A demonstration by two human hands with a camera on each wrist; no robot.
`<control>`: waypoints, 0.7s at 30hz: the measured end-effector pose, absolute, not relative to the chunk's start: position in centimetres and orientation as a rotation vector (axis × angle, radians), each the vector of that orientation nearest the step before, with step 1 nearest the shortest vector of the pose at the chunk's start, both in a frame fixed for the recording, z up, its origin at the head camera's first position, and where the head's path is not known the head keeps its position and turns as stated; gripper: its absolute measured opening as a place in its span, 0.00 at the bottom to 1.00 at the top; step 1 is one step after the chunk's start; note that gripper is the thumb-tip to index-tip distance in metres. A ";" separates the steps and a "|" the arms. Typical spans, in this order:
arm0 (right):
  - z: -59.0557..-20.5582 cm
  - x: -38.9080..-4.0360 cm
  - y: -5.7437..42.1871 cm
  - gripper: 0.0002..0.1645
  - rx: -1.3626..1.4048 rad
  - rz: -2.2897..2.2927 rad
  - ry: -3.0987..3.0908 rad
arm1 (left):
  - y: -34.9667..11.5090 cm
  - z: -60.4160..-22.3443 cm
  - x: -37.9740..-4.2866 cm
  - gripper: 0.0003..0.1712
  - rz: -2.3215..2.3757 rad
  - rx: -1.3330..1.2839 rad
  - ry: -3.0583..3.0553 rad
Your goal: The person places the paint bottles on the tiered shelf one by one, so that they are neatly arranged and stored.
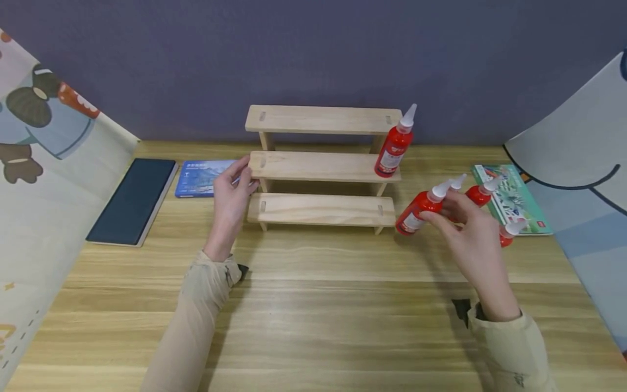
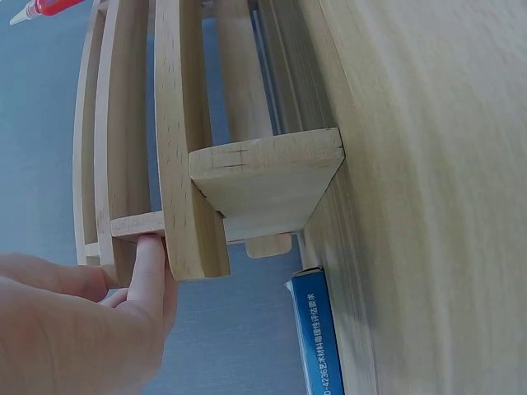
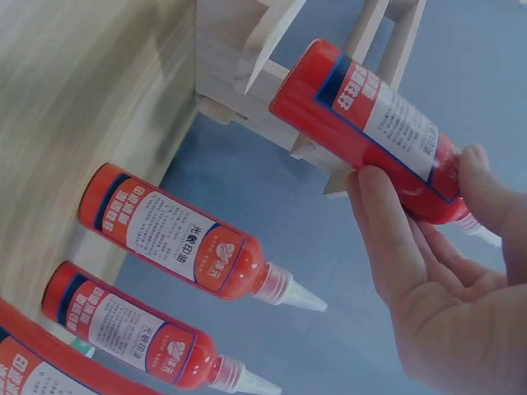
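A three-tier wooden stand (image 1: 320,208) sits at the back of the table. My left hand (image 1: 231,198) holds the left end of its middle tier, thumb and fingers at the board's edge. My right hand (image 1: 472,239) pinches a red ink bottle (image 1: 416,215) with a white cone nozzle, raised beside the right end of the lowest tier. A matching bottle (image 1: 394,149) stands on the middle tier's right end. Three more red bottles stand on the table; the right wrist view shows the nearest bottle (image 3: 173,234), while my right hand partly hides them in the head view.
Left of the stand lie a blue box (image 1: 196,177) and a dark notebook (image 1: 132,201). A green book (image 1: 514,198) lies behind the bottles at right. A dark blue panel (image 1: 313,54) rises behind the stand, with patterned cloth on both sides.
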State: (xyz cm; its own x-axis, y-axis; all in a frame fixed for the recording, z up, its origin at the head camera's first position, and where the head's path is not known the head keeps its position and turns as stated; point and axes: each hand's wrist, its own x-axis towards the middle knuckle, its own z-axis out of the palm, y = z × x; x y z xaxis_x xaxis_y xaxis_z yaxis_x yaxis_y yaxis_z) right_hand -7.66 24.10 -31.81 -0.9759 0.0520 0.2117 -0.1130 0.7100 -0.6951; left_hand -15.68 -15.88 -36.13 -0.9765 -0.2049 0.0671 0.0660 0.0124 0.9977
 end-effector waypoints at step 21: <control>-30.1 -8.4 21.5 0.27 0.143 1.176 -2.618 | -15.8 -36.1 -15.7 0.24 -2.071 0.163 -2.088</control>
State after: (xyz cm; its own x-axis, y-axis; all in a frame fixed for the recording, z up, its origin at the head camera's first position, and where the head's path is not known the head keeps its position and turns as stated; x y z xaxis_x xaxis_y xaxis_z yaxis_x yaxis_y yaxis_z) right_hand -8.39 21.54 -30.07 -0.9594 0.0195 0.2814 -0.1975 0.6659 -0.7195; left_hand -15.74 -15.83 -36.10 -0.9747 -0.2147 0.0614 0.0596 0.0147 0.9981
